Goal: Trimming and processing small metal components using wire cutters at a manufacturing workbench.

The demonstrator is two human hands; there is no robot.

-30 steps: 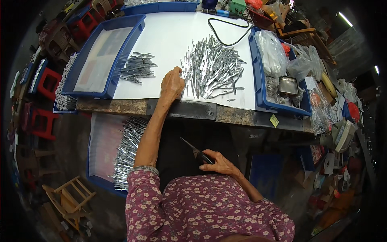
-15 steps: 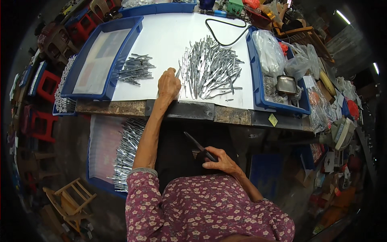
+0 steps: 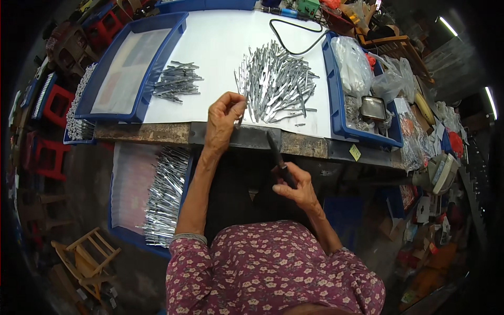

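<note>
Two hands work near the table's edge: your right hand (image 3: 296, 186) grips a dark, slender tool (image 3: 277, 156) pointing far; your left hand (image 3: 224, 118) brings thumb and fingertips narrowly together, though you cannot tell whether they pinch anything. Just right and far of your left hand, a large pile of metal strips (image 3: 275, 79) lies on white sheeting (image 3: 210, 52); a smaller pile (image 3: 179, 81) lies left, beside a blue tray (image 3: 156, 68).
</note>
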